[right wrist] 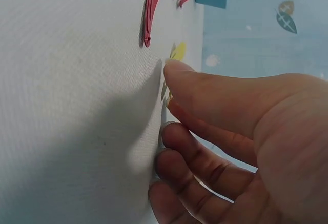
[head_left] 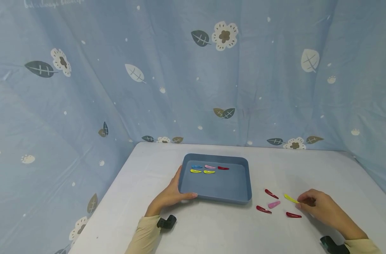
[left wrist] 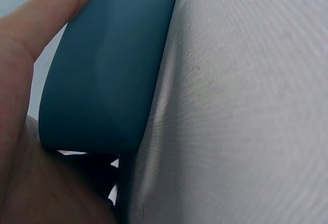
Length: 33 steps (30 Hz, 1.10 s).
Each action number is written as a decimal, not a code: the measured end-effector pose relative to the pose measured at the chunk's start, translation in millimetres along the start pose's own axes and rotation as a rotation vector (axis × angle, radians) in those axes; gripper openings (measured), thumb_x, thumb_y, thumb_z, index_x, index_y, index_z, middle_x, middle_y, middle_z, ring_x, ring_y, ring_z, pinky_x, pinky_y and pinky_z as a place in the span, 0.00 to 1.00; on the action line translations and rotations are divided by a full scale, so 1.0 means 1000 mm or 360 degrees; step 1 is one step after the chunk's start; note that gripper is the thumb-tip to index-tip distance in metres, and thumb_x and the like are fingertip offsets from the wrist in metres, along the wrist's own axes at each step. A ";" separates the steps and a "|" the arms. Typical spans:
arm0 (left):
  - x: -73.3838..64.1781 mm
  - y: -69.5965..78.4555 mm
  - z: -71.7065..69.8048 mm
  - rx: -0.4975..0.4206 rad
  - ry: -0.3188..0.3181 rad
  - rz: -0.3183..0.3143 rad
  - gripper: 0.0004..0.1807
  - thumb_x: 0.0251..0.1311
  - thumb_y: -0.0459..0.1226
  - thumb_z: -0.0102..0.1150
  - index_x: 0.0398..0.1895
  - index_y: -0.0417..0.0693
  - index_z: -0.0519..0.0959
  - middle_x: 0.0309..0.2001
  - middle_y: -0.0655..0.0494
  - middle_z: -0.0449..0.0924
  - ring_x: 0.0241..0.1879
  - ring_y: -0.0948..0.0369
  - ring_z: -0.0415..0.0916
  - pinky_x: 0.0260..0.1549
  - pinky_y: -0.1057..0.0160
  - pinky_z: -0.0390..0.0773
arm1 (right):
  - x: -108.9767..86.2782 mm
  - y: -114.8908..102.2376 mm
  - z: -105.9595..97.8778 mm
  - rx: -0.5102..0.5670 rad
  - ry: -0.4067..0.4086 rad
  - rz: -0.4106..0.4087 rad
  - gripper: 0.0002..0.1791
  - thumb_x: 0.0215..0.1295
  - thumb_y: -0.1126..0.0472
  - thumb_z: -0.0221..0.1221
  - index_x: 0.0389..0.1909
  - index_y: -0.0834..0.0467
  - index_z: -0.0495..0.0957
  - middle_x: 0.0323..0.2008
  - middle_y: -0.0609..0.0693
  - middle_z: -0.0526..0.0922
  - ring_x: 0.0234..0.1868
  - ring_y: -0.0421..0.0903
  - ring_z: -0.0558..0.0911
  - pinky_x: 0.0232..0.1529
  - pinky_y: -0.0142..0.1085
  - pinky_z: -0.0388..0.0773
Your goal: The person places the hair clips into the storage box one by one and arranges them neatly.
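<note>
My left hand point(head_left: 170, 195) spans the front left corner of a blue-grey tray point(head_left: 218, 188), its straight thumb along the front rim and its fingers against the left side. In the left wrist view, the thumb point(left wrist: 46, 16) lies across the tray's outer wall point(left wrist: 107, 75). At the right, my right hand point(head_left: 321, 208) pinches the near end of a yellow hair clip point(head_left: 290, 198) between thumb and index finger, close over the table. The right wrist view shows only part of this clip point(right wrist: 178, 51) past the thumb; the other fingers are loosely bent.
Inside the tray lie a blue clip point(head_left: 197, 167), a pink clip point(head_left: 210, 167), a red clip point(head_left: 223, 168) and two yellow clips point(head_left: 195, 171). Dark red clips point(head_left: 263, 210) and a pink clip point(head_left: 274, 204) lie between tray and right hand. A patterned blue curtain point(head_left: 180, 98) surrounds the white table.
</note>
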<state>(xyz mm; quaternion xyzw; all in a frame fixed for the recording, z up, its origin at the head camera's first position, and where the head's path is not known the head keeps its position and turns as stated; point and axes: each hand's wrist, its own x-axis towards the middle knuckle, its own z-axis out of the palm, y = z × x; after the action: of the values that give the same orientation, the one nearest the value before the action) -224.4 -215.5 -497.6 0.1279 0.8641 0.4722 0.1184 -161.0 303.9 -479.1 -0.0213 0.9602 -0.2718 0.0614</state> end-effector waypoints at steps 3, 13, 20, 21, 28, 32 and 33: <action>-0.001 0.001 0.000 -0.0007 -0.0002 0.0000 0.75 0.49 0.56 0.79 0.85 0.53 0.30 0.86 0.50 0.34 0.85 0.46 0.37 0.78 0.33 0.50 | -0.001 -0.001 0.001 -0.0015 0.0010 -0.0014 0.11 0.59 0.63 0.73 0.40 0.64 0.85 0.36 0.49 0.84 0.35 0.42 0.77 0.30 0.28 0.75; 0.000 -0.001 0.000 -0.0012 0.0007 0.0004 0.75 0.50 0.55 0.79 0.85 0.52 0.30 0.86 0.49 0.34 0.85 0.45 0.37 0.78 0.33 0.49 | 0.002 -0.002 0.003 -0.0034 0.0031 -0.0063 0.06 0.60 0.67 0.71 0.37 0.63 0.85 0.34 0.47 0.84 0.32 0.38 0.76 0.30 0.29 0.75; 0.000 0.001 -0.001 -0.0036 0.0011 0.0018 0.75 0.49 0.55 0.79 0.85 0.52 0.30 0.86 0.49 0.35 0.85 0.45 0.37 0.78 0.33 0.48 | 0.002 -0.002 0.002 -0.0058 0.0046 -0.0089 0.04 0.62 0.68 0.69 0.36 0.63 0.85 0.32 0.47 0.84 0.31 0.37 0.75 0.30 0.29 0.75; 0.000 0.001 -0.001 -0.0034 0.0011 0.0012 0.75 0.49 0.55 0.79 0.85 0.52 0.30 0.86 0.49 0.35 0.85 0.46 0.37 0.78 0.33 0.48 | 0.002 -0.002 0.002 -0.0059 0.0049 -0.0089 0.04 0.62 0.68 0.69 0.35 0.63 0.85 0.32 0.47 0.84 0.31 0.37 0.75 0.30 0.29 0.75; -0.001 0.001 0.001 -0.0070 0.0007 0.0016 0.74 0.49 0.55 0.79 0.85 0.56 0.30 0.86 0.53 0.35 0.85 0.49 0.36 0.79 0.35 0.45 | 0.001 -0.003 0.001 -0.0052 0.0053 -0.0097 0.03 0.62 0.67 0.68 0.35 0.63 0.85 0.32 0.47 0.84 0.31 0.35 0.74 0.30 0.29 0.75; 0.000 0.000 0.001 -0.0083 -0.0001 0.0041 0.74 0.50 0.54 0.79 0.85 0.57 0.31 0.86 0.54 0.36 0.85 0.49 0.37 0.79 0.34 0.46 | -0.001 -0.003 0.000 -0.0027 0.0053 -0.0102 0.03 0.63 0.67 0.68 0.36 0.63 0.85 0.32 0.47 0.85 0.30 0.34 0.74 0.30 0.29 0.75; 0.000 0.000 0.001 -0.0084 -0.0004 0.0042 0.74 0.50 0.54 0.79 0.85 0.57 0.31 0.86 0.54 0.36 0.85 0.49 0.37 0.79 0.34 0.46 | -0.001 -0.003 0.000 -0.0017 0.0058 -0.0102 0.03 0.63 0.67 0.68 0.36 0.63 0.85 0.33 0.47 0.85 0.30 0.33 0.74 0.30 0.29 0.75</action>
<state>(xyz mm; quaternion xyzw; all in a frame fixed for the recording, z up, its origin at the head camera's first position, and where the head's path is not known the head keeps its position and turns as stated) -223.9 -214.5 -498.4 0.1367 0.8495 0.4961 0.1164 -159.9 301.5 -477.8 -0.0476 0.9614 -0.2687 0.0352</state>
